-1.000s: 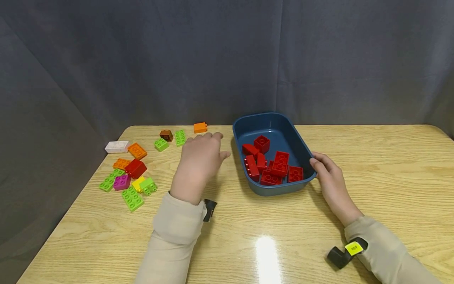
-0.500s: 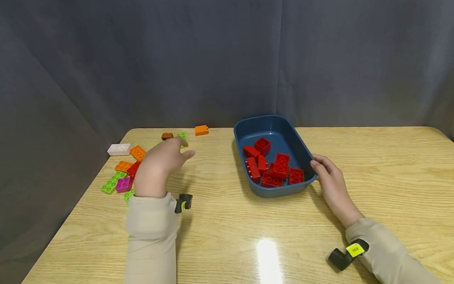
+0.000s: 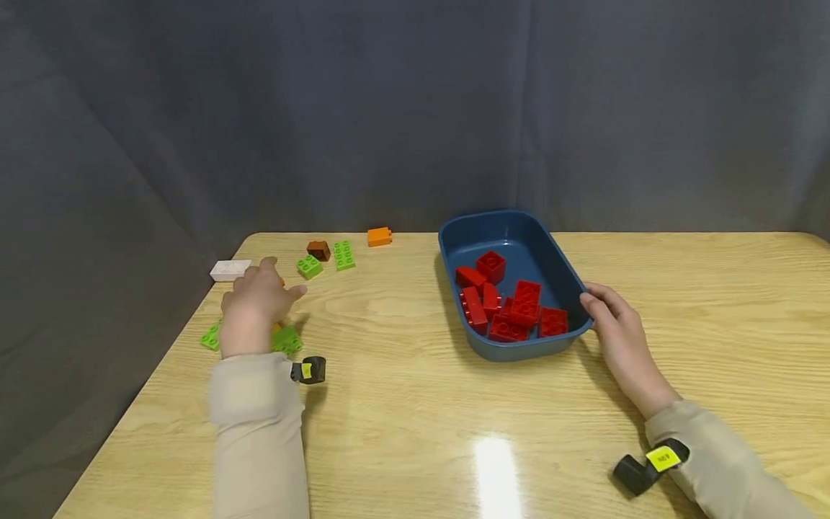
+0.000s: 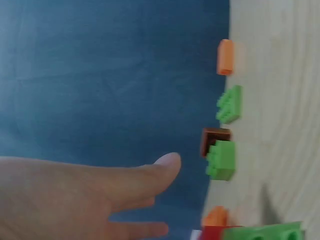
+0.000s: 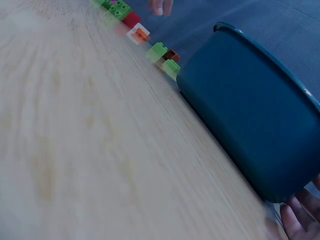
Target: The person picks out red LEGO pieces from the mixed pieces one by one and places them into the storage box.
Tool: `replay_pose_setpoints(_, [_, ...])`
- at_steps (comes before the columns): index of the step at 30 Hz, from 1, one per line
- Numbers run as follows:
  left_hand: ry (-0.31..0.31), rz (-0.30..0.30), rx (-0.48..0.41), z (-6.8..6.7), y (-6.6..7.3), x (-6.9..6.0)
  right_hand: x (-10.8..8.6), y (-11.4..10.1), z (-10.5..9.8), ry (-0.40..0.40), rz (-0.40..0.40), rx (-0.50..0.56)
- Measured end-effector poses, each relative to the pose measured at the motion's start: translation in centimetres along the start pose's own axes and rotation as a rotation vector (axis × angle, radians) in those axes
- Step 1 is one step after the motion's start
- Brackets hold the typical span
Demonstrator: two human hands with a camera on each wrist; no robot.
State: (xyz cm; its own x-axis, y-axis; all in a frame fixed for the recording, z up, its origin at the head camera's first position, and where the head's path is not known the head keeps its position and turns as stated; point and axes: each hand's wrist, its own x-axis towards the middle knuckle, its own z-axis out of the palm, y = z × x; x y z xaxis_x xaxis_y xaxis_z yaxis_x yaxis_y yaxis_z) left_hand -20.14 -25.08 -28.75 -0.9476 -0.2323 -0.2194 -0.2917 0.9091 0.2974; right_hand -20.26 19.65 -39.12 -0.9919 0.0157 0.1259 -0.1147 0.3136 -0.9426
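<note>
My left hand (image 3: 255,301) hovers above a cluster of toy building bricks at the table's left side and hides most of them in the head view. Its thumb and fingers are spread apart, with nothing visible between them. Under it, a red brick (image 5: 132,20) shows in the right wrist view, close to a green brick (image 5: 120,9). At centre right stands a blue bin (image 3: 512,351), with several red bricks (image 3: 525,303) lying in its near half. My right hand (image 3: 622,339) holds the bin's near right corner, its thumb at the rim.
A white brick (image 3: 230,270) lies at the left edge. Farther back are a green brick (image 3: 310,267), a brown brick (image 3: 318,250), a flat green brick (image 3: 344,255) and an orange brick (image 3: 379,236). A dark curtain (image 3: 389,115) hangs behind the table.
My left hand has swept left from beside the bin to over the brick cluster. The right hand stays at the bin's corner, and the red bricks in the bin lie as before.
</note>
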Motion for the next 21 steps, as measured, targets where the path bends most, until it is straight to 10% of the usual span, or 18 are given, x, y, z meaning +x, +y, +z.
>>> replay_pose_setpoints(21, [-0.034,-0.091,-0.013,1.4,-1.8,1.2,-0.1,0.1,0.2,0.009,-0.001,0.004])
